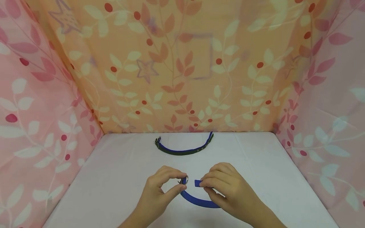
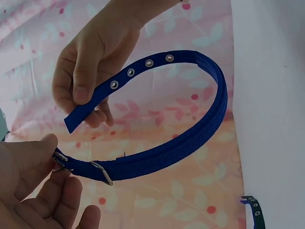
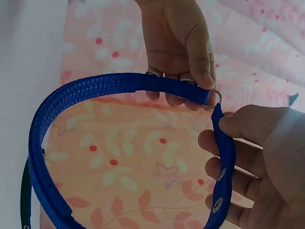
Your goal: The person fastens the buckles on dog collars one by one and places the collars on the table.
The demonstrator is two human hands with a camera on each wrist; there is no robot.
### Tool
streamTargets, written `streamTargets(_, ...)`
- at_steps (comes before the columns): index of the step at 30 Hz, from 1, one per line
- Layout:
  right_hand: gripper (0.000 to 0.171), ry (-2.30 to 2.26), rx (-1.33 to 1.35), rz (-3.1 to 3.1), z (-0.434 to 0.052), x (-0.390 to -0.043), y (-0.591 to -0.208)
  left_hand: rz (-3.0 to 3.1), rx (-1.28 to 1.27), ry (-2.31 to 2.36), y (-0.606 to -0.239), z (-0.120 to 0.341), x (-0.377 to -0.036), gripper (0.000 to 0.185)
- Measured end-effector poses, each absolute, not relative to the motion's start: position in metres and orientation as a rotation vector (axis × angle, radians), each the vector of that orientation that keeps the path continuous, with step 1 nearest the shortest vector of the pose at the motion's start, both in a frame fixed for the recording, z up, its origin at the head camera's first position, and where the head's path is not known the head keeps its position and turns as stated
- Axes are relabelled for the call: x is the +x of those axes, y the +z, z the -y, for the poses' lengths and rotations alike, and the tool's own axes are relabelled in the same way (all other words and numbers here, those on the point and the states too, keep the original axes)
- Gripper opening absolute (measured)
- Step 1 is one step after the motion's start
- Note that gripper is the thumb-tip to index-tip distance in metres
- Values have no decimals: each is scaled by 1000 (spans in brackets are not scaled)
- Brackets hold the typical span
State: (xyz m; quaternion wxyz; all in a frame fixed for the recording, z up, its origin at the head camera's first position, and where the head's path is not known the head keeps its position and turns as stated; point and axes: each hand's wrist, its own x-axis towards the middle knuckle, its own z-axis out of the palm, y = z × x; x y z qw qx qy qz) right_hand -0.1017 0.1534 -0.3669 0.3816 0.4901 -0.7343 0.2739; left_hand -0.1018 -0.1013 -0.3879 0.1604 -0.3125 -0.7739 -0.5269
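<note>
A blue collar (image 1: 201,202) with metal eyelets curves in an open loop between the two hands. My left hand (image 1: 159,188) pinches its buckle end between thumb and fingers, with the metal buckle (image 2: 60,158) at the fingertips and a D-ring (image 2: 102,173) farther along the strap. The pointed, eyelet end (image 3: 218,119) is pinched by my right hand (image 1: 229,191), its tip sticking out toward the buckle. In the head view a small gap separates tip and buckle; in the right wrist view the tip appears right beside the metal ring.
Farther back on the white table (image 1: 114,177) lies a dark green collar (image 1: 179,153) with a blue lining, curved, its buckle end at the left. Patterned cloth walls (image 1: 182,95) enclose the table at the back and both sides.
</note>
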Motion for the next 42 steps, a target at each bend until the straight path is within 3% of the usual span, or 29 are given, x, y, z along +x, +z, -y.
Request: streamTargets(42, 11, 723, 1317, 1788, -141, -94, -363, 2085, -1180, -1432, -391, 93, -98, 29)
